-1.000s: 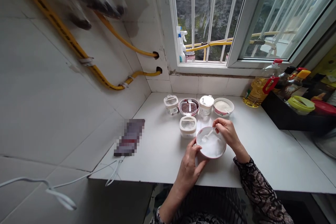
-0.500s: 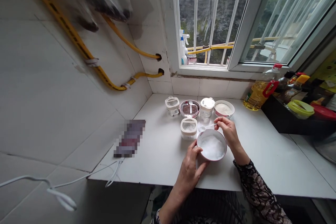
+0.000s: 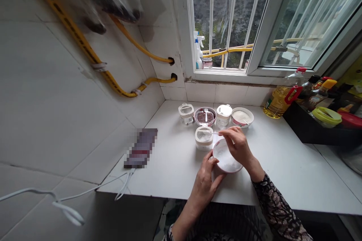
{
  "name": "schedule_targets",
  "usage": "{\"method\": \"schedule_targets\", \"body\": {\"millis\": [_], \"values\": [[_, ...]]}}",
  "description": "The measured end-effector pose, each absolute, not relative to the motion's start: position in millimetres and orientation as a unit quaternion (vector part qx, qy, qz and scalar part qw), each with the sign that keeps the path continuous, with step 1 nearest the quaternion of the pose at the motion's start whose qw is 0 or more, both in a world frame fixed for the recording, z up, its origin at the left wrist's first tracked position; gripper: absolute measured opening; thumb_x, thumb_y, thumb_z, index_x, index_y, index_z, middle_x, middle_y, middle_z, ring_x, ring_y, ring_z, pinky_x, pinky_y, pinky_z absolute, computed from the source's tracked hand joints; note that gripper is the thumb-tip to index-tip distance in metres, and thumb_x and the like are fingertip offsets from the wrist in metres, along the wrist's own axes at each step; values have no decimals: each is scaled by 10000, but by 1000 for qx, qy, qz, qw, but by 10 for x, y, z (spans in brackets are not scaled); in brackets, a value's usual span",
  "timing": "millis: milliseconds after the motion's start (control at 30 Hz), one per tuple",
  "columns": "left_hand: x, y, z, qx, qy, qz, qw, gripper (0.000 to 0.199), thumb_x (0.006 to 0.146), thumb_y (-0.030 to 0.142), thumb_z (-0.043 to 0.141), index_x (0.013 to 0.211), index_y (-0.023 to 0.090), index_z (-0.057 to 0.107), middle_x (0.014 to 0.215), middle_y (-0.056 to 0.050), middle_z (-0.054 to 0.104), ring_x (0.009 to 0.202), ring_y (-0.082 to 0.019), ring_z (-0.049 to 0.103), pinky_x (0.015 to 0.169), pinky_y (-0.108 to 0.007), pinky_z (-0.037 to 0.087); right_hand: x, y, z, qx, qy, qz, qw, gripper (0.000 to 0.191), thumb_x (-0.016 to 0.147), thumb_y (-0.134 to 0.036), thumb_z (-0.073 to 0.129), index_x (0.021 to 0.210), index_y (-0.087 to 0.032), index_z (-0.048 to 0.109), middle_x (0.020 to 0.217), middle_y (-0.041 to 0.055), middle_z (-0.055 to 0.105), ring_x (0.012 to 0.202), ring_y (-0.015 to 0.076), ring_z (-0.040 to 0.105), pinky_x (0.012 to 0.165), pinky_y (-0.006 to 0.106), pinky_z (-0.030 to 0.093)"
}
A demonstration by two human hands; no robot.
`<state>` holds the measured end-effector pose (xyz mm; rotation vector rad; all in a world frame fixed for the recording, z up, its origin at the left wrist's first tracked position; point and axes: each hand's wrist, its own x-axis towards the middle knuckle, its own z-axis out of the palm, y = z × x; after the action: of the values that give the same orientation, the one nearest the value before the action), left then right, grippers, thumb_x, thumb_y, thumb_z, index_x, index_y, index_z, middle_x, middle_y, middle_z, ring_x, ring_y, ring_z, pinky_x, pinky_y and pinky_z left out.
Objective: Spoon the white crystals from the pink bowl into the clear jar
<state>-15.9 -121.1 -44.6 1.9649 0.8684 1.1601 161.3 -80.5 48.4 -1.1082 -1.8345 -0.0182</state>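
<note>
My left hand [image 3: 204, 180] grips the near left side of a bowl [image 3: 226, 158] of white granules on the counter, thumb and fingers at its rim. Over the bowl's far side, my right hand [image 3: 238, 146] pinches the handle of a small white spoon [image 3: 215, 133]. The spoon points left, its front end over a clear container with a cream rim [image 3: 204, 140] that holds white stuff. The spoon's bowl is hard to make out there. My right hand hides part of the bowl.
Behind stand another clear container [image 3: 186, 116], a bowl with a dark-filled box [image 3: 205, 117], a white-lidded container [image 3: 224, 115] and a bowl of pale powder [image 3: 243, 117]. An oil bottle [image 3: 278, 99] and black condiment box [image 3: 299, 126] are right. A pixelated dark object [image 3: 140, 148] lies left.
My right hand has moved left with the spoon, from beyond the bowl's right rim to above the bowl, bringing the spoon over the near clear container. My left hand stays on the bowl.
</note>
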Motion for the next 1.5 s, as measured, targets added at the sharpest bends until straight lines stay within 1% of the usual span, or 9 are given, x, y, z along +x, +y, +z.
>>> {"method": "schedule_targets", "body": {"millis": [133,367,433,533,733,1100,1233,1367,1500], "values": [[-164,-1211,-436,761,339,445,329,347,882,151,644,1183,248,502,1469,-150,470,1368,-293,536,1072,-462,522,1801,-864,526,-516,-691,44,504,170,928,-190,514,902,-222,679,755,32,719,780,221,634,807,365,464],[-164,-1212,-446,761,340,445,327,338,890,161,639,1190,242,507,1476,-153,468,1323,-288,579,1040,-442,543,1799,-856,433,-536,-754,116,362,207,811,-134,474,684,-216,615,658,12,668,679,182,554,848,362,427],[-161,-1212,-454,760,337,447,329,333,892,168,640,1190,239,509,1476,-155,469,1308,-286,592,1028,-434,553,1761,-854,425,-538,-751,144,354,216,800,-137,458,663,-215,605,659,12,672,691,180,554,832,350,422],[-159,-1212,-462,760,339,447,328,332,894,170,638,1190,242,505,1473,-154,467,1314,-288,588,1028,-438,554,1781,-845,435,-567,-704,175,391,202,773,-170,453,646,-215,603,648,11,658,703,183,569,787,330,416],[-162,-1210,-455,765,338,439,328,335,904,169,622,1198,251,483,1473,-159,449,1352,-292,552,1047,-460,541,1899,-804,458,-596,-579,299,469,169,681,-242,457,614,-207,608,503,-25,523,516,141,471,559,274,357],[-161,-1211,-446,763,340,440,330,336,886,159,635,1177,247,494,1480,-166,455,1338,-302,566,1050,-471,535,1969,-729,440,-561,-469,400,554,126,629,-260,536,597,-190,636,477,-21,535,503,134,481,559,280,404],[-155,-1213,-451,760,339,440,337,316,896,166,627,1169,251,491,1480,-158,453,1347,-303,558,1056,-477,533,1904,-718,453,-545,-478,370,581,124,710,-283,571,697,-191,653,539,-14,593,558,155,562,634,304,473],[-154,-1211,-449,759,336,437,347,326,903,164,619,1182,258,479,1488,-152,440,1370,-302,532,1067,-486,526,1726,-732,453,-529,-559,249,589,147,879,-306,551,879,-206,659,725,29,707,708,200,668,725,344,516],[-155,-1208,-465,755,333,435,359,337,898,155,619,1187,254,477,1500,-155,418,1381,-305,518,1074,-493,520,1558,-748,417,-488,-717,49,496,194,966,-190,489,946,-230,678,830,43,764,796,209,669,976,453,443]]}}
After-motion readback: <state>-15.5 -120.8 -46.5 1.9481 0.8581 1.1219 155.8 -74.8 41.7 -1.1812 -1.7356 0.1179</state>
